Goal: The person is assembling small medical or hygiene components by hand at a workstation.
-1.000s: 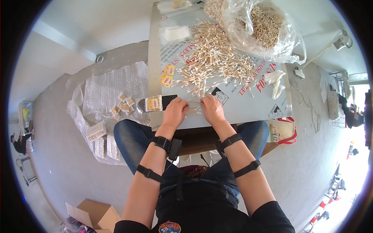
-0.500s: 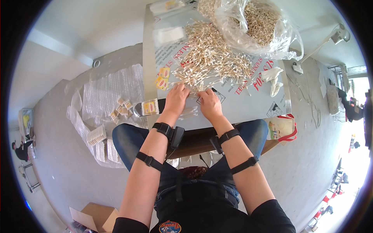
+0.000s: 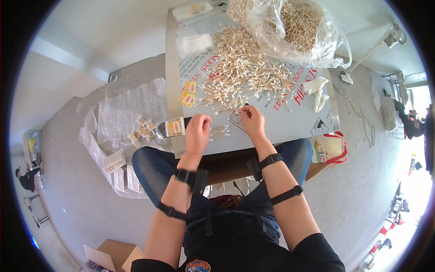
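A large loose heap of cotton swabs [image 3: 244, 68] with white tips and pale sticks spreads over the metal-topped table [image 3: 290, 124]. My left hand [image 3: 198, 132] is near the table's front edge, its fingers curled; what they hold, if anything, is hidden. A few swabs [image 3: 219, 132] lie in a small row right beside it. At the near edge of the heap, my right hand [image 3: 253, 121] has thumb and fingertips pinched together, and I cannot make out what is between them. Left of my left hand sits a clear pack of swabs [image 3: 174, 127] with a yellow label.
An open plastic bag [image 3: 302, 28] full of swabs stands at the back. Yellow cards [image 3: 188, 94] and a white stack [image 3: 195, 43] lie on the left, a crumpled white glove or cloth [image 3: 317, 93] on the right. Bubble wrap [image 3: 131, 109] with filled packs covers floor at the left.
My left hand has drawn back from the heap toward me and to the left. The right hand has shifted slightly nearer and to the right, so the two are farther apart.
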The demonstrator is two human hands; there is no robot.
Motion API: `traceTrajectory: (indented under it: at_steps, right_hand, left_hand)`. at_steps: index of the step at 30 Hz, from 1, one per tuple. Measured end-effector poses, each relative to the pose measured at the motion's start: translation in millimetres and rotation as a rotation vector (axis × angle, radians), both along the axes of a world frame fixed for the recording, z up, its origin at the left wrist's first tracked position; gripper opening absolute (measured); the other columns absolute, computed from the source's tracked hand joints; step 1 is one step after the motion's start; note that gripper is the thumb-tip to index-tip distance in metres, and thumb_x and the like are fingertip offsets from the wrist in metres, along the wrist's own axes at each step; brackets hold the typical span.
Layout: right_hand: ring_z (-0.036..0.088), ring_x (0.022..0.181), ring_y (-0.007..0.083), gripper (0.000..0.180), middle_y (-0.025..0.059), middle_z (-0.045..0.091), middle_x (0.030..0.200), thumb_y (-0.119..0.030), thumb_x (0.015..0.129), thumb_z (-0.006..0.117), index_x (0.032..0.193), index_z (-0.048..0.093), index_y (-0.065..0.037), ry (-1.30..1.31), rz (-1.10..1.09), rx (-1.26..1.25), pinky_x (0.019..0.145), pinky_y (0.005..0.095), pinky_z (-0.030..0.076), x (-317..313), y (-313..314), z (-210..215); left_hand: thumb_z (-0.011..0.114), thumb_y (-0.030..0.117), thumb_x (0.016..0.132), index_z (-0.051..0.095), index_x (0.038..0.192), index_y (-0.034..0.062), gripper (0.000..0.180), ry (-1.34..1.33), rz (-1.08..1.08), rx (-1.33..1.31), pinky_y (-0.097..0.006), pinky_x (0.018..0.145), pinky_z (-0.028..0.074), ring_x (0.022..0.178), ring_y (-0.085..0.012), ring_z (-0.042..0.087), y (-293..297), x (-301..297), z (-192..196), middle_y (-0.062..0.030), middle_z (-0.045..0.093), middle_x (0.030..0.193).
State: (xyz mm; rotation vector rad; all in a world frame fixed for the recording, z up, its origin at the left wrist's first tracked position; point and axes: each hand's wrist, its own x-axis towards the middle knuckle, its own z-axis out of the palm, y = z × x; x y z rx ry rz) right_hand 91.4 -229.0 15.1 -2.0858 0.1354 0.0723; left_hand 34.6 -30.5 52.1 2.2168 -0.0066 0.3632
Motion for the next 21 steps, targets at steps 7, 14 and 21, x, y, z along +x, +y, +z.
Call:
traceTrajectory:
  at_steps: [7, 14, 21]
  right_hand:
    - [0.060, 0.065, 0.0105, 0.006, 0.0051, 0.065, 0.082, 0.000, 0.093, 0.058, 0.098, 0.061, 0.000, 0.203, -0.249, 0.585, 0.056, 0.0229, 0.049, -4.9, -10.9, 2.7]
    - [0.061, 0.065, 0.0096, 0.004, 0.0038, 0.065, 0.081, -0.001, 0.094, 0.056, 0.094, 0.060, -0.003, 0.207, 0.067, 0.465, 0.055, 0.0232, 0.048, -22.4, -3.6, 12.9]
    - [0.064, 0.067, 0.0100, 0.006, 0.0032, 0.067, 0.076, 0.001, 0.089, 0.058, 0.090, 0.062, -0.003, 0.175, 0.217, 0.333, 0.059, 0.0251, 0.051, -27.8, 23.2, 27.5]
  left_hand:
    - [0.063, 0.006, 0.084, 0.060, 0.087, 0.0048, 0.005, 0.232, -0.374, 0.065, -0.042, 0.072, 0.049, 0.085, -0.0329, 0.060, -8.6, -90.6, -11.8, -0.0132, 0.060, 0.085]
    - [0.063, 0.006, 0.085, 0.063, 0.094, 0.0040, 0.009, 0.188, -0.298, 0.099, -0.042, 0.077, 0.052, 0.090, -0.0329, 0.062, -10.0, -91.1, -10.2, -0.0133, 0.063, 0.094]
    - [0.062, 0.011, 0.092, 0.060, 0.100, 0.0007, 0.013, 0.155, 0.083, -0.376, -0.032, 0.071, 0.051, 0.081, -0.0225, 0.063, -2.7, -26.3, -20.4, -0.0112, 0.065, 0.091]
